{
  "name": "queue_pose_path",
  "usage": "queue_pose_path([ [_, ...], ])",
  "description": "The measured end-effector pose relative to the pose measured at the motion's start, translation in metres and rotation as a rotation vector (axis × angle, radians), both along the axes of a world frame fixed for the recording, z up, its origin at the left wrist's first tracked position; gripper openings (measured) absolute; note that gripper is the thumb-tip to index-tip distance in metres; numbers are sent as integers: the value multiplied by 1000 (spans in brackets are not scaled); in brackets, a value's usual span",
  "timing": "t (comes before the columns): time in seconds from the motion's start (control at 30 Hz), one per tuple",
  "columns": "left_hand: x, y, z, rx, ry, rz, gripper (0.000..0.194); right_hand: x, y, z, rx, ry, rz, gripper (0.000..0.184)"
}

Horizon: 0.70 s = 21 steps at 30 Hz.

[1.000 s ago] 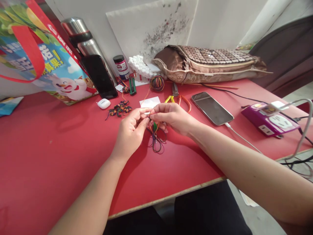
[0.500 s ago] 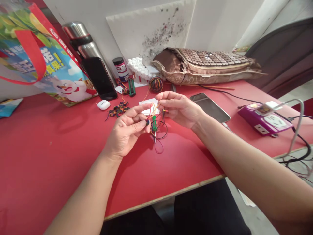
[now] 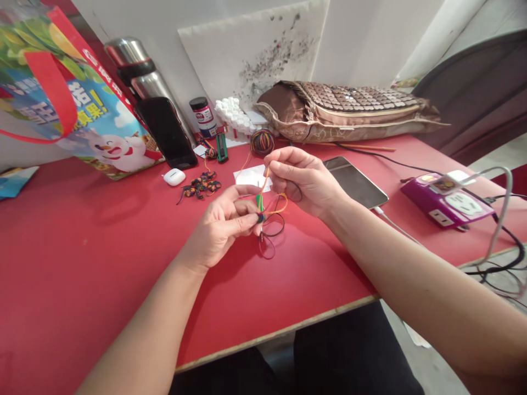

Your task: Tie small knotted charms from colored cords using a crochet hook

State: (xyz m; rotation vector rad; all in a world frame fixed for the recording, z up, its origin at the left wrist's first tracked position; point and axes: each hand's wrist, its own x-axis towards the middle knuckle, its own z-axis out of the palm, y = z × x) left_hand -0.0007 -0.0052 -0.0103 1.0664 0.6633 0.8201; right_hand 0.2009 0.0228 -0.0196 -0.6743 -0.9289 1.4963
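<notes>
Between the thumb and fingers of my left hand (image 3: 230, 222) is pinched a small dark knot of multicoloured cord (image 3: 261, 218). My right hand (image 3: 302, 178) pinches an orange strand (image 3: 265, 184) between thumb and forefinger and holds it up, taut from the knot. An orange loop (image 3: 284, 204) bows out to the right of the knot. Dark and magenta cord loops (image 3: 269, 249) hang or lie just below. A screwdriver with a green handle (image 3: 259, 202) lies behind my left fingertips, partly hidden by them.
Behind my hands sit a ball of multicoloured cord (image 3: 262, 142), a knotted cord piece (image 3: 201, 185) and a white earphone case (image 3: 174, 176). A phone (image 3: 168, 131) leans on a steel flask (image 3: 142, 71). On the right are a tablet-like device (image 3: 358, 180) and a purple power strip (image 3: 447, 200).
My left hand with the knot has shifted slightly right and down. The right hand has drawn the orange strand up, and an orange loop now stands to the knot's right.
</notes>
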Motion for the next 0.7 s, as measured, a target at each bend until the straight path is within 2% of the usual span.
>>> queue_pose_path([
  [0.1,0,-3,-3,35,98,-171,24,-3,-2,0,24,-2,19,21],
  [0.17,3,-6,-4,127,148,-190,25,-6,-2,-3,37,-67,39,19],
  [0.27,6,-9,-4,324,187,-30,28,-11,-2,-12,55,-230,144,19],
  [0.37,6,-7,-3,522,297,162,37,-12,-1,-20,84,-286,261,23],
  [0.47,5,-5,-4,670,428,278,49,-12,1,-23,131,-308,251,29],
  [0.6,6,-7,-6,716,466,352,49,-12,2,-22,169,-339,217,34],
  [0.7,6,-8,-3,640,447,378,46,-13,1,-21,204,-365,195,24],
])
